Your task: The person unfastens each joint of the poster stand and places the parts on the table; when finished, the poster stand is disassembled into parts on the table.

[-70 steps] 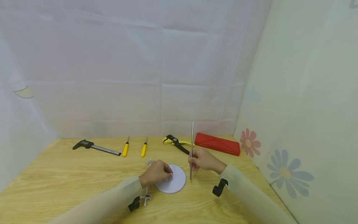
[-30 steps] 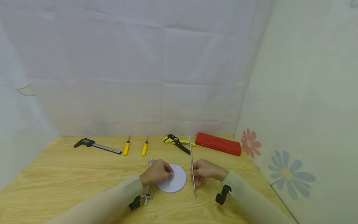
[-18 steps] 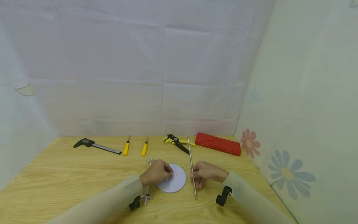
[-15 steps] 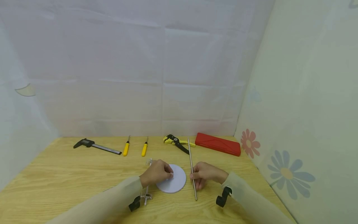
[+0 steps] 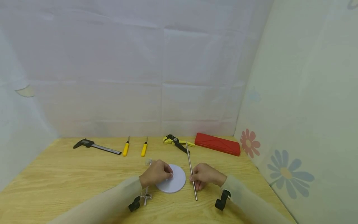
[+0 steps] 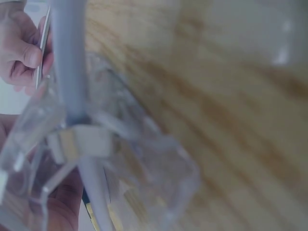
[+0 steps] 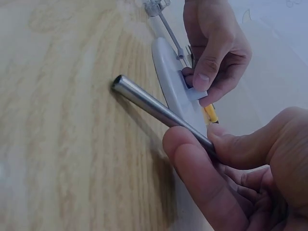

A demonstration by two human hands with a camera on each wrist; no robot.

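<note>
Pale wood counter (image 5: 70, 180) under white sheet walls, right fingers (image 5: 195, 179) pinching steel rod (image 5: 190, 168), left fingers (image 5: 167, 170) gripping white disc (image 5: 176, 183) at nine o'clock.

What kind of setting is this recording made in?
Likely a staged tabletop recording booth: a wooden table enclosed by white fabric walls, with tools such as a caliper and pliers lined along the back.
</note>
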